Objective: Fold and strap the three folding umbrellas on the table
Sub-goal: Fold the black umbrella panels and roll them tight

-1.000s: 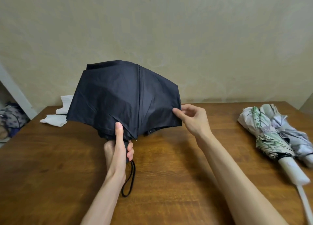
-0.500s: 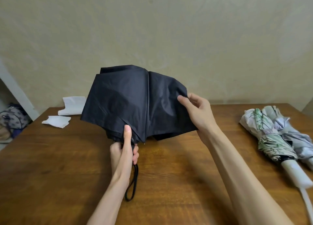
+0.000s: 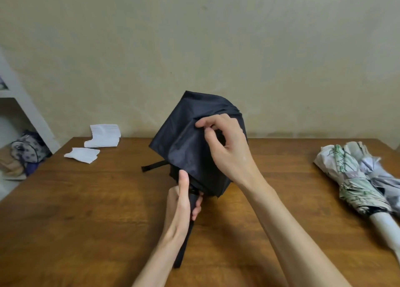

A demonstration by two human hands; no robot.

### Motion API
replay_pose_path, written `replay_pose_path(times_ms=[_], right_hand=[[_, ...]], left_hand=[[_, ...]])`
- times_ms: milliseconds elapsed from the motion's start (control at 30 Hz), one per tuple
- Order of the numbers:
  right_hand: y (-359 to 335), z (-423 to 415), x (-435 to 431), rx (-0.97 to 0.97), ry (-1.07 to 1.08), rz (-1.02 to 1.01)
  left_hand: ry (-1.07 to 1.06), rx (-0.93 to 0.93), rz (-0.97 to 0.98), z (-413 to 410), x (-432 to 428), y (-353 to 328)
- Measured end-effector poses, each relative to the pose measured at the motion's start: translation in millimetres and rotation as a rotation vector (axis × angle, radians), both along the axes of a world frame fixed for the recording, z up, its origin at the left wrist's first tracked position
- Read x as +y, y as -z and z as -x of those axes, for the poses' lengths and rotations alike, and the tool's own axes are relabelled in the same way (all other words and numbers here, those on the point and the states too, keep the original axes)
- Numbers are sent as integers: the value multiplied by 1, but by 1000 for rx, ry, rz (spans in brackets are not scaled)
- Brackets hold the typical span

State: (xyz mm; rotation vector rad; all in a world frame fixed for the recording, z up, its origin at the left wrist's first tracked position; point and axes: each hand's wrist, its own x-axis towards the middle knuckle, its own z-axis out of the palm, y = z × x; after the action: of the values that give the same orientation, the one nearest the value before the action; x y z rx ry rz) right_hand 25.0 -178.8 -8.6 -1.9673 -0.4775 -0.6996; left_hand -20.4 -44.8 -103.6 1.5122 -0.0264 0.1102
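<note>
Since half a second earlier, the right hand [image 3: 227,150] had left the canopy's right edge and come to its front, and the black umbrella [image 3: 184,139] looked narrower, its cloth drawn in. That hand was pinching a fold of cloth between thumb and curled fingers, probably to lay the panels flat around the shaft. The left hand [image 3: 184,202] gripped the handle, thumb straight up against the canopy's lower edge, holding the umbrella upright above the table [image 3: 86,211] so the cloth hung free. Its closing strap [image 3: 153,166] stuck out loose to the left, not yet fastened. Two other umbrellas, one leaf-printed [image 3: 350,178] and one pale grey [image 3: 383,178], lay bundled together at the right edge. White papers [image 3: 104,135] sat far left. No brand or writing could be read.
</note>
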Motion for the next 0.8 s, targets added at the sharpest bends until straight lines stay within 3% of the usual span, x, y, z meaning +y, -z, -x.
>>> replay_pose_path(times_ms=[167,367,600,800], right_hand=[[1,-2,-7,-82,113,125],[-13,-17,-25,-122,184,78],[-47,-44,-36,63,-4,72],[-48,-57,-17,-16,159,123]], left_hand=[[-22,5,-27,0,0,-2],[-61,59,-35,-2,2,-2],[-69,13,-75,0,3,-2],[-78,-7,-109,2,0,-1]])
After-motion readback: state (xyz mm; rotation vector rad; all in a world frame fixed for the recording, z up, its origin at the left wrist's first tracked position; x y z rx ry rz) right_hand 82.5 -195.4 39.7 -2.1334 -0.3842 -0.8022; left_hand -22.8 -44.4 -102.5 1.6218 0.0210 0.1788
